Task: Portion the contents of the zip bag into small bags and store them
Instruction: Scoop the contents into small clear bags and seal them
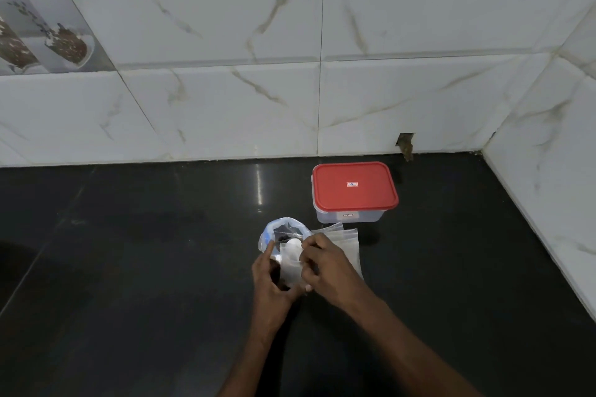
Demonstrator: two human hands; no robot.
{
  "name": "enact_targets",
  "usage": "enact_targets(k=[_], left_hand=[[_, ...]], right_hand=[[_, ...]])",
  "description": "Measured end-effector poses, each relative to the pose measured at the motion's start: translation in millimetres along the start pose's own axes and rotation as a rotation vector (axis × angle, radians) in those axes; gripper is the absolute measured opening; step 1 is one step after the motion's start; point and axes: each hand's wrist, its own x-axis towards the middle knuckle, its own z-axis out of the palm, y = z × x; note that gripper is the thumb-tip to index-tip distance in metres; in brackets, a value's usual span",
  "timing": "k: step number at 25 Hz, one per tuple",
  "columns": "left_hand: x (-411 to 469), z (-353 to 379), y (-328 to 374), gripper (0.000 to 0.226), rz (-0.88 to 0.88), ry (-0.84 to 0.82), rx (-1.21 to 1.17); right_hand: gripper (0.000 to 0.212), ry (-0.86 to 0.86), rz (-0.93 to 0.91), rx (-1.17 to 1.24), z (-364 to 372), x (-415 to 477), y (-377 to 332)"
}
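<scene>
An open zip bag point(283, 230) with a blue zip strip stands on the dark counter, with dark contents visible inside. In front of it my left hand point(269, 280) holds a small clear bag point(289, 267) upright. My right hand point(322, 267) pinches a white spoon point(294, 248) whose bowl lies at the small bag's mouth. A stack of flat empty small bags point(348, 245) lies just right of the zip bag, partly under my right hand.
A clear plastic box with a shut red lid point(354, 190) sits behind the bags, near the wall. Marble-patterned tiled walls point(322, 90) close the back and right side. The black counter point(129, 267) stretches to the left and front.
</scene>
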Motion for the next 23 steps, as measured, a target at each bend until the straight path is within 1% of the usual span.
enact_targets(k=[1,2,3,5,8,9,11,12,13,15,16,17,19,20,21,22,23], left_hand=[[-8,-2,2,0.111,0.002,0.017,-0.016],[-15,-6,4,0.112,0.008,0.054,-0.004],[-21,-9,7,0.107,0.031,0.088,0.035],[-25,-11,16,0.089,0.092,0.087,0.051],[-9,-8,36,0.071,0.052,-0.057,-0.132],[-2,-7,40,0.065,0.041,-0.100,-0.161],[5,-2,52,0.040,0.035,-0.141,-0.175],[5,1,55,0.027,0.025,-0.133,-0.187],[5,4,60,0.020,0.011,-0.110,-0.209],[1,10,66,0.015,-0.019,-0.060,-0.263],[0,12,68,0.011,-0.034,-0.045,-0.289],[1,13,68,0.007,-0.050,-0.037,-0.311],[2,15,65,0.005,-0.074,-0.045,-0.345],[1,16,63,0.004,-0.098,-0.053,-0.362],[-1,18,62,0.003,-0.122,-0.059,-0.389],[-4,19,61,0.006,-0.147,-0.057,-0.428],[-6,20,61,0.011,-0.171,-0.049,-0.466]], right_hand=[[0.008,0.021,0.000,0.029,-5,1,1],[0.008,0.045,-0.022,0.052,-10,0,2],[0.009,0.071,-0.048,0.074,-14,-1,4],[0.014,0.116,-0.064,0.163,-22,-5,5],[0.018,0.154,-0.011,0.355,-33,-8,5],[0.019,0.168,0.014,0.414,-38,-7,5],[0.026,0.215,0.068,0.488,-46,-4,4],[0.031,0.246,0.112,0.513,-48,-3,5],[0.035,0.279,0.167,0.559,-50,-1,7],[0.037,0.316,0.283,0.722,-53,-4,11],[0.037,0.281,0.339,0.799,-56,-7,9],[0.035,0.205,0.373,0.827,-56,-12,8],[0.025,0.058,0.378,0.774,-49,-24,6],[0.019,0.062,0.388,0.756,-43,-29,6],[0.012,0.123,0.424,0.767,-39,-34,7],[0.006,0.207,0.476,0.800,-36,-36,9],[0.007,0.265,0.517,0.841,-34,-39,12]])
